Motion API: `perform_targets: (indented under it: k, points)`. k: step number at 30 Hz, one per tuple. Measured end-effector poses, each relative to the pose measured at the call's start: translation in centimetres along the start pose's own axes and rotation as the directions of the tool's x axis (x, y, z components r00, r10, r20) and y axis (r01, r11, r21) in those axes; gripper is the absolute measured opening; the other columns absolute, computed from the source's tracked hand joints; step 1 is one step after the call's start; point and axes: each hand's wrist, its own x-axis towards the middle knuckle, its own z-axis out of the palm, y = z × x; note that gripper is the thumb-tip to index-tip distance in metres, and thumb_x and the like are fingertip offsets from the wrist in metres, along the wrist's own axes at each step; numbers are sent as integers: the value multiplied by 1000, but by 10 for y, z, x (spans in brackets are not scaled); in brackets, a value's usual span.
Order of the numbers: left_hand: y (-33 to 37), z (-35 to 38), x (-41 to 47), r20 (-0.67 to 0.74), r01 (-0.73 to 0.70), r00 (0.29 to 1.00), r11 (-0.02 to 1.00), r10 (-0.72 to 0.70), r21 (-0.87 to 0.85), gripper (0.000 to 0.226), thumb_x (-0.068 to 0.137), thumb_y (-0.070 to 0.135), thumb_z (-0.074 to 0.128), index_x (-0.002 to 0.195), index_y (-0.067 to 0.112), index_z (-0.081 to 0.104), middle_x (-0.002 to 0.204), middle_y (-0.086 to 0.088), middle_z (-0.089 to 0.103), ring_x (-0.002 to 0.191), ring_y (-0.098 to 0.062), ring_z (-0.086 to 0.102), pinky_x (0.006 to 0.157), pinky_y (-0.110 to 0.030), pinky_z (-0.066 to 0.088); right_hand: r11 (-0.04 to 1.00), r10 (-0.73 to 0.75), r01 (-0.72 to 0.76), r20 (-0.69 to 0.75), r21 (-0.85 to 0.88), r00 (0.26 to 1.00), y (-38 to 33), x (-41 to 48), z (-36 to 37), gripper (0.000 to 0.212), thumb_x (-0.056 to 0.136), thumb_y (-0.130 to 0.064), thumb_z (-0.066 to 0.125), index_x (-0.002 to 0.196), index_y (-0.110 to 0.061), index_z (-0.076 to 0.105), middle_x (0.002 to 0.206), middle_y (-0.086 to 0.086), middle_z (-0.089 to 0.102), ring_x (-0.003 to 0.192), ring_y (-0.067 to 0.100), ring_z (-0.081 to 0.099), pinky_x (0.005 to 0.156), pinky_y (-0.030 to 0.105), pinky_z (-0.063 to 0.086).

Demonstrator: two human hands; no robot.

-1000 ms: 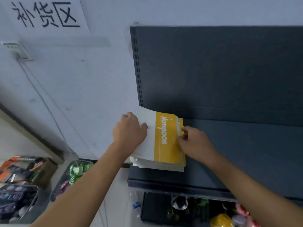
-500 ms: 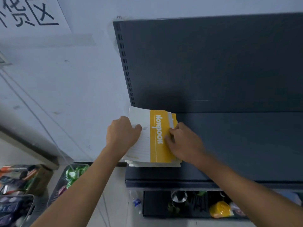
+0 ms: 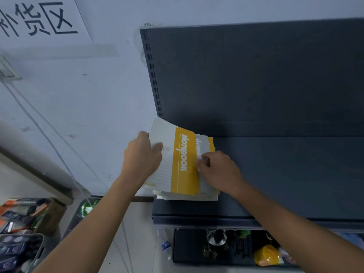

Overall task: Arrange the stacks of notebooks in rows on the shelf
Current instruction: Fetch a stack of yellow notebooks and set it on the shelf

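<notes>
So the stack of notebooks (image 3: 183,164) sits right at the left end of the shelf (image 3: 285,174), just in front of the back panel (image 3: 256,75). The left hand (image 3: 140,156) is on the stack's left edge and the right hand (image 3: 218,170) on its right edge. Bins of goods (image 3: 19,243) sit on the floor down to the left, well below a wall sign (image 3: 39,18).

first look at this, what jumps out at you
The yellow-and-white stack of notebooks stands out against the dark shelf, lying at its left end with NOTEBOOK printed on the top cover. The left hand grips the stack's left edge and the right hand pinches its right edge, where the covers are fanned. Up on the wall to the left hangs a white sign with large black characters.
</notes>
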Motion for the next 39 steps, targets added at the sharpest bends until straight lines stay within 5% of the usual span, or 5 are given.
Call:
perform_targets:
  k: [4, 9, 17, 26, 39]
  points:
    - [2, -1, -1, 2, -42, 999, 988, 42, -148, 27, 99, 36, 56, 116, 16, 52, 95, 5, 58, 74, -4, 51, 53, -24, 34, 968, 149, -157, 57, 197, 987, -13, 5, -7, 53, 99, -57, 43, 129, -15, 54, 112, 0, 61, 99, 20, 60, 83, 39, 52]
    - [6, 5, 0, 72, -18, 997, 955, 41, -295, 29, 99, 38, 56, 116, 14, 57, 105, 0, 64, 82, -10, 58, 58, -24, 38, 769, 276, -290, 115, 569, 954, -19, 9, -14, 51, 91, -59, 59, 122, -19, 59, 112, -5, 67, 98, 12, 64, 80, 33, 54]
    - [38, 24, -11, 125, -125, 982, 984, 141, -128, 34, 96, 46, 58, 113, 16, 56, 103, 3, 66, 88, -20, 62, 68, -34, 50, 820, 335, -258, -63, 511, 940, 10, -11, -39, 23, 90, -35, 74, 83, -34, 52, 94, -9, 67, 87, 9, 66, 78, 33, 57]
    - [104, 58, -34, 153, -280, 947, 959, 284, -48, 31, 96, 45, 57, 99, 15, 52, 85, 3, 59, 63, -8, 49, 47, -24, 30, 782, 476, -326, -170, 531, 863, 66, -41, -86, 12, 91, -25, 73, 99, -20, 66, 93, -3, 74, 79, 12, 73, 74, 35, 60]
    - [271, 148, -109, 326, -492, 800, 861, 504, -125, 37, 93, 47, 62, 99, 11, 55, 92, -3, 63, 82, -23, 64, 67, -36, 55, 780, 599, -436, -331, 450, 730, 213, -131, -183, 12, 92, -32, 69, 99, -24, 64, 84, -11, 68, 79, 7, 65, 66, 29, 49]
